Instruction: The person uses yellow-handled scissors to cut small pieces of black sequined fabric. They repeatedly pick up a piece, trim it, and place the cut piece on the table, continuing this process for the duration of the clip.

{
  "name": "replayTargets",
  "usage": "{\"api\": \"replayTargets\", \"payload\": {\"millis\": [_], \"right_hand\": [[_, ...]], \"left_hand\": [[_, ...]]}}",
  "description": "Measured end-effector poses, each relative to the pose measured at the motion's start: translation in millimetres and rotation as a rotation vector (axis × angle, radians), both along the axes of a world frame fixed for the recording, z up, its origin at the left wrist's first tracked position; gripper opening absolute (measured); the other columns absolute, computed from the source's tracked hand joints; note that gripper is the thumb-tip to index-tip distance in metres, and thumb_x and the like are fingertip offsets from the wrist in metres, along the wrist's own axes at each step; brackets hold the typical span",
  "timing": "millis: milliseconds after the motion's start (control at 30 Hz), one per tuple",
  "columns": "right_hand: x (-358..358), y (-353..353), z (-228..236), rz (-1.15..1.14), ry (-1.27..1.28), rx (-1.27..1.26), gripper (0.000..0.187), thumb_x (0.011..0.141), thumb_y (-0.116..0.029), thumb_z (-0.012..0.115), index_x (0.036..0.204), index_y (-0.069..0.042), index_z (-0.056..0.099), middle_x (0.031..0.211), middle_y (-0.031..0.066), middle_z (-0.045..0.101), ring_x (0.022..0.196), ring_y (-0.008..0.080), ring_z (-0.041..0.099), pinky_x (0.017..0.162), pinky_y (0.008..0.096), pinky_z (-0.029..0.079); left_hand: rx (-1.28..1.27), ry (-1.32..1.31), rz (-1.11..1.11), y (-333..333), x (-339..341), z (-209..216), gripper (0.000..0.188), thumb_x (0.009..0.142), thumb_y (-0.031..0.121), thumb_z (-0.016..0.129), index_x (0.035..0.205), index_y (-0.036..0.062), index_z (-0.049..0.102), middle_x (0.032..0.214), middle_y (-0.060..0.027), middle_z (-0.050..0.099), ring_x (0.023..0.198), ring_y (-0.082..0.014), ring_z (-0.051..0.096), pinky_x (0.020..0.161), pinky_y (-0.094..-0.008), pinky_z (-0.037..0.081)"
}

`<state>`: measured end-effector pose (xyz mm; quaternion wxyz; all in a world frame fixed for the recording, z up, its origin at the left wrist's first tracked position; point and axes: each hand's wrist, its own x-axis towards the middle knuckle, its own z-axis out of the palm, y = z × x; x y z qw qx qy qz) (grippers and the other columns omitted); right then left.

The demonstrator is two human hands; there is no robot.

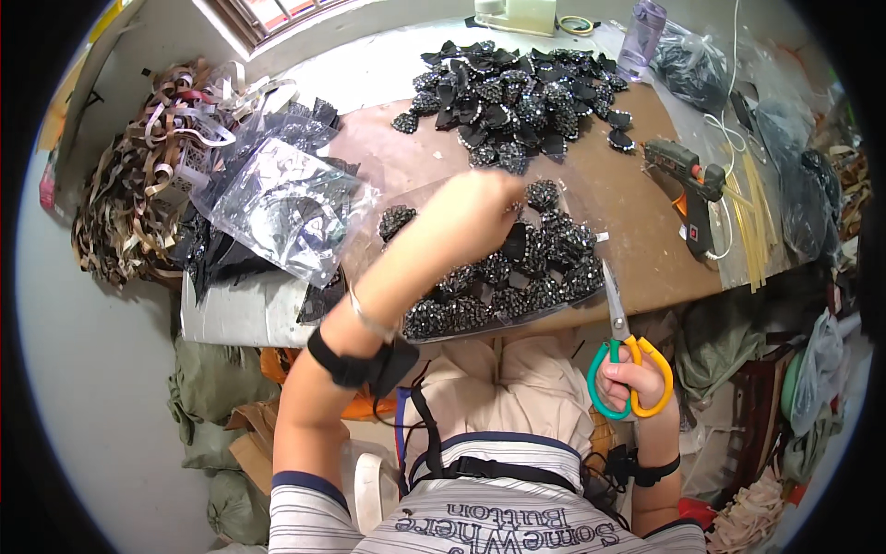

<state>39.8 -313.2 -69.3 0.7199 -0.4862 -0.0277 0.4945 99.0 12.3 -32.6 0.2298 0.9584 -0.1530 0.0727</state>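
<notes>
My left hand reaches across the table over a clear plastic bag that holds several black beaded bows. Its fingers are curled closed at the far side of the bag, and whatever they grip is hidden. In my right hand is a pair of scissors, with one green and one yellow handle loop. The blades point up and away from me, their tips beside the right edge of the bag. Beyond my left hand lies a heap of loose black beaded bows.
A black glue gun lies on the right beside yellowish glue sticks. Clear plastic packaging and a pile of ribbon strips are on the left. A purple bottle and a tape roll stand at the back.
</notes>
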Motion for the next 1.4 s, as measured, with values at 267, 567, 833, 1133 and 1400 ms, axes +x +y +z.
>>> {"api": "replayTargets", "payload": {"millis": [267,567,833,1133,1400], "right_hand": [[-15,23,13,-0.06,-0.192,-0.136,0.019,0.088,-0.017,0.058,0.086,0.002,0.062,0.06,0.0032,0.052,0.054,0.01,0.05,0.05,0.0248,0.04],[-8,92,56,-0.281,-0.393,-0.052,0.035,0.085,-0.004,0.063,0.118,0.005,0.056,0.095,0.011,0.066,0.081,0.0155,0.066,0.077,0.0292,0.055],[-15,96,46,-0.247,-0.275,0.069,0.039,0.081,-0.004,0.064,0.118,0.003,0.056,0.093,0.0117,0.066,0.076,0.0164,0.066,0.072,0.0293,0.055],[-1,101,38,-0.323,-0.116,0.214,0.036,0.08,-0.005,0.066,0.113,0.003,0.056,0.089,0.0131,0.066,0.072,0.0176,0.065,0.065,0.0285,0.054],[8,101,41,-0.3,-0.221,0.088,0.04,0.078,-0.003,0.067,0.115,0.004,0.053,0.088,0.0117,0.066,0.072,0.0168,0.065,0.065,0.0277,0.054]], "left_hand": [[-0.169,0.016,0.385,0,-63,-11,0.027,0.076,0.009,0.073,0.101,0.0002,0.068,0.09,-0.0112,0.059,0.081,-0.0238,0.061,0.071,-0.033,0.048],[-0.936,0.154,0.395,-53,-132,28,0.039,0.084,-0.005,0.066,0.121,0.0003,0.053,0.094,-0.0073,0.063,0.085,-0.0088,0.062,0.073,-0.0222,0.051],[-0.604,-0.105,0.198,-42,-142,24,0.02,0.078,-0.012,0.067,0.094,-0.0016,0.06,0.111,-0.0157,0.064,0.091,-0.0173,0.067,0.077,-0.028,0.057],[-0.41,-0.411,0.225,-44,-129,25,0.016,0.076,-0.006,0.069,0.089,0.0014,0.063,0.118,-0.0141,0.054,0.08,-0.0224,0.067,0.064,-0.0332,0.054],[-0.539,-0.097,0.277,-38,-123,26,0.015,0.078,-0.009,0.067,0.084,-0.0039,0.055,0.107,-0.0134,0.058,0.08,-0.0207,0.066,0.068,-0.029,0.054]]}}
